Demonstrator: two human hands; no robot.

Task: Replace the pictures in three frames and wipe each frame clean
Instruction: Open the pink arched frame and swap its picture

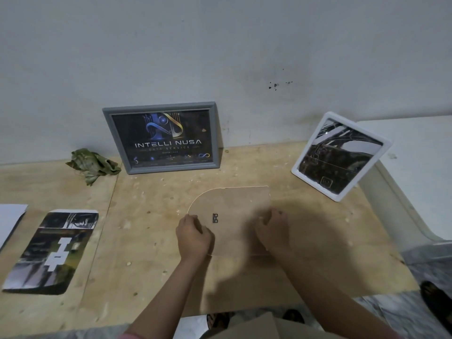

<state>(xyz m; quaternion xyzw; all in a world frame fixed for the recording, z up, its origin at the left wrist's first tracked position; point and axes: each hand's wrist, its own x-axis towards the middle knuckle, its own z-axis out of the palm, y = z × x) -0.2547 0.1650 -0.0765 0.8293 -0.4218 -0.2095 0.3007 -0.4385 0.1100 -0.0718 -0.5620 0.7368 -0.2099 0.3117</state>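
Third frame [232, 216] lies face-down on plywood board [146, 241], w/ left hand [193, 237] and right hand [272, 228] curled on its side edges, gripping the backing. Prob. step: opening or closing the back. Next: work the clips, I'd guess. Loose print [52, 250] well left of it; cloth [94, 163], grey frame [162, 138], white frame [341, 155] beyond it.

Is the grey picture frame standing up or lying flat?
Standing up. The grey frame rests on its bottom edge on the wooden board and leans back against the wall, its picture facing forward.
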